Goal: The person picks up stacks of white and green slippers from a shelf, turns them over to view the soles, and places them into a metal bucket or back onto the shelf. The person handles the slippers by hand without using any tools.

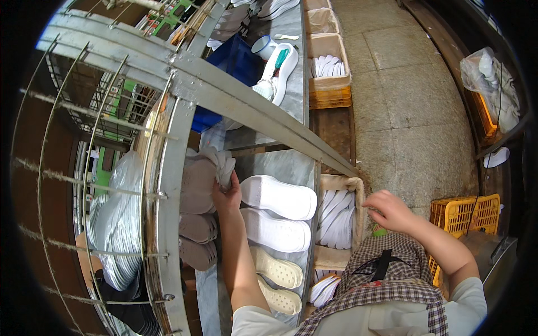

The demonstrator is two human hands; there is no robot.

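My left hand (226, 196) reaches across the grey bench and is closed on the edge of a pale shoe sole (225, 166) in a stack; some of its fingers are hidden. Just right of it lie two white shoe soles (278, 197), side by side on the bench. Nearer me are two cream soles (282, 269) with round holes. My right hand (386, 211) hangs with bent fingers apart and nothing in it, just right of a lined crate (359, 210) packed with white soles (336, 218).
A metal frame with wire mesh (101, 117) stands along the left, and its diagonal bar (263, 117) crosses over the bench. Brownish-grey soles (196, 229) are piled beside it. Farther off are a blue bin (238, 59) and a white mug (263, 47). Yellow crates (465, 215) stand right.
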